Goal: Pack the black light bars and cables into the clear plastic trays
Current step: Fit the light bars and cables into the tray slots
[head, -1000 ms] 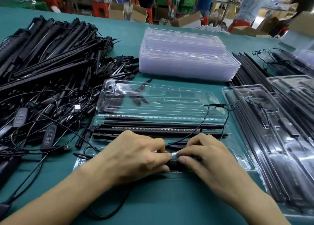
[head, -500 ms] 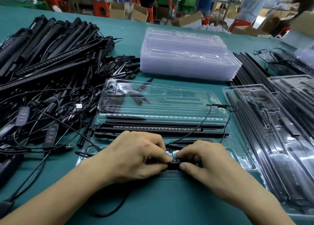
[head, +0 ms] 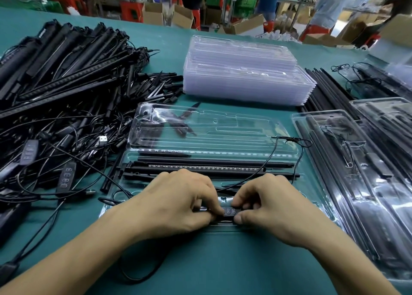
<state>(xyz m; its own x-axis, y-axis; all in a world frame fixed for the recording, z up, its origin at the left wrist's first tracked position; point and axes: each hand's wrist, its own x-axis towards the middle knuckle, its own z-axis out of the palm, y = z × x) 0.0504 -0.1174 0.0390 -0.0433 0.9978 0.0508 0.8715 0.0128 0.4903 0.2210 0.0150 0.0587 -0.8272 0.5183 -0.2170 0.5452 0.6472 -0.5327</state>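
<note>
controller: black inline button controller [head: 229,211], low centre of frame, in the near slot of the open clear tray [head: 223,136]
left hand [head: 178,203]: fingers curled, pinching the controller's left end
right hand [head: 269,205]: same deal, pinching its right end
light bars [head: 200,168]: lying lengthwise in the tray, just above the hands
cable [head: 270,158]: thin loop rising toward the tray's right edge
bench [head: 211,261]: tangled pile of bars and cables [head: 66,83] upper left, stack of empty trays [head: 245,76] top centre, filled trays [head: 356,172] right

Left hand [head: 178,203] and right hand [head: 269,207] pinch a black button controller [head: 227,211] in the open clear tray [head: 312,194]; light bars [head: 200,167] lie seated just beyond.
</note>
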